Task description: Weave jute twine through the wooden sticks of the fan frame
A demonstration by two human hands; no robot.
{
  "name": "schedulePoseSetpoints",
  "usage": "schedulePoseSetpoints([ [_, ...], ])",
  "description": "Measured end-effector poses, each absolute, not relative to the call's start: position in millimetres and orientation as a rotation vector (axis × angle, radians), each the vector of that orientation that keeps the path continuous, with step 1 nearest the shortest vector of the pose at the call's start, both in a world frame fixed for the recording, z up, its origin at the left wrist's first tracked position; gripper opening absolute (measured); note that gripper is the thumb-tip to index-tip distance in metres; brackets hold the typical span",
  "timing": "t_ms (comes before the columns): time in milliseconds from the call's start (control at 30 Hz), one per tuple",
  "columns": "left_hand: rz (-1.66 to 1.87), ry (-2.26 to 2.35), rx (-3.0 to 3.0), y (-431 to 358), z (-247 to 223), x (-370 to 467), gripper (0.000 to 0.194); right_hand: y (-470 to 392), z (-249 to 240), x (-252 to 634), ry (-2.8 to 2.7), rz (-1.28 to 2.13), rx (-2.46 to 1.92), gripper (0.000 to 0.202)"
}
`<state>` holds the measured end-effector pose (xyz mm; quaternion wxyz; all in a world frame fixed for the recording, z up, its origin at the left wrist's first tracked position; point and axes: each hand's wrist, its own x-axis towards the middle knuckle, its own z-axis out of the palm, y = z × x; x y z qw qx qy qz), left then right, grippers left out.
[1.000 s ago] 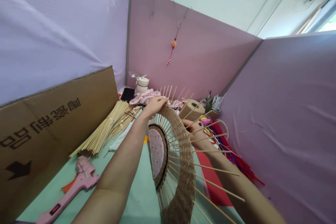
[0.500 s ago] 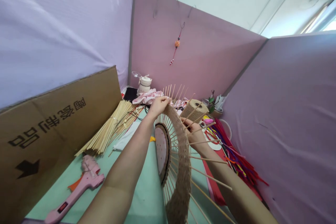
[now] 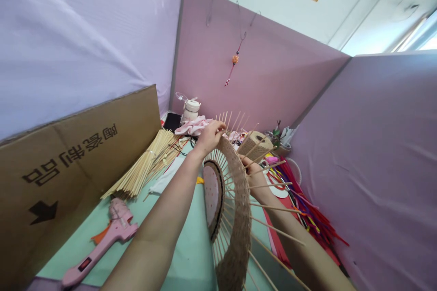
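A half-woven basket (image 3: 241, 195) stands tilted on its edge, with a wide brown twine band and thin wooden sticks fanning out past it. Its round base (image 3: 212, 195) is pink with small dots. At the top of the band, my left hand (image 3: 210, 137) is closed, pinching the rim beside the upright sticks. My right hand (image 3: 254, 175) is on the outer side, among the sticks and close against the band. Its fingers are curled and partly hidden, so what they hold does not show. A roll of brown twine (image 3: 256, 146) lies just behind this hand.
On the green tabletop (image 3: 184, 241), a pink glue gun (image 3: 102, 245) and a bundle of sticks (image 3: 143, 163) lie left, before a cardboard panel (image 3: 85, 154). Colourful pipe cleaners (image 3: 317, 218) lie right. A white bottle (image 3: 191, 110) and pink cloth (image 3: 194, 125) are at the back.
The whole view has shifted slightly, with things sitting a little further right. Both hands stay at nearly the same places on the basket; the right fingers have moved slightly along the band.
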<state>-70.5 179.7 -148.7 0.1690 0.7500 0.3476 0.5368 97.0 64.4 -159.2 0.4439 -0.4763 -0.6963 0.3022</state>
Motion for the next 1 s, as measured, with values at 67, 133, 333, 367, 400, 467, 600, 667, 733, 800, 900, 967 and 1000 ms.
schedulePoseSetpoints([
  [67, 1.414, 0.913, 2.205, 181, -150, -74, 0.033, 58, -149, 94, -1.708, 0.788, -1.179, 0.031],
  [133, 1.350, 0.909, 2.266, 181, -151, -76, 0.039, 53, -142, 91, -1.690, 0.801, -1.179, 0.031],
  [333, 1.266, 0.987, 2.348, 177, -149, -75, 0.035, 55, -143, 95, -1.715, 0.779, -1.177, 0.032],
  [367, 1.258, 1.003, 2.342, 177, -149, -74, 0.032, 57, -144, 97, -1.725, 0.750, -1.184, 0.032],
  [400, 1.257, 1.019, 2.332, 176, -148, -75, 0.030, 60, -145, 100, -1.732, 0.716, -1.194, 0.031],
  [467, 1.267, 1.040, 2.307, 176, -147, -75, 0.029, 64, -144, 107, -1.733, 0.633, -1.237, 0.031],
  [600, 1.273, 1.045, 2.287, 175, -147, -76, 0.031, 69, -132, 118, -1.701, 0.461, -1.321, 0.033],
  [667, 1.271, 1.044, 2.286, 175, -147, -76, 0.031, 68, -126, 120, -1.693, 0.429, -1.328, 0.033],
  [733, 1.272, 1.038, 2.281, 175, -148, -75, 0.031, 68, -121, 121, -1.683, 0.432, -1.337, 0.032],
  [800, 1.275, 1.031, 2.273, 175, -148, -74, 0.031, 70, -118, 121, -1.666, 0.437, -1.340, 0.030],
  [900, 1.259, 1.030, 2.270, 175, -148, -74, 0.031, 77, -119, 123, -1.642, 0.424, -1.299, 0.026],
  [967, 1.235, 1.036, 2.277, 175, -148, -73, 0.031, 82, -119, 125, -1.616, 0.416, -1.268, 0.025],
  [1000, 1.225, 1.038, 2.281, 175, -148, -73, 0.031, 84, -119, 125, -1.601, 0.415, -1.260, 0.025],
])
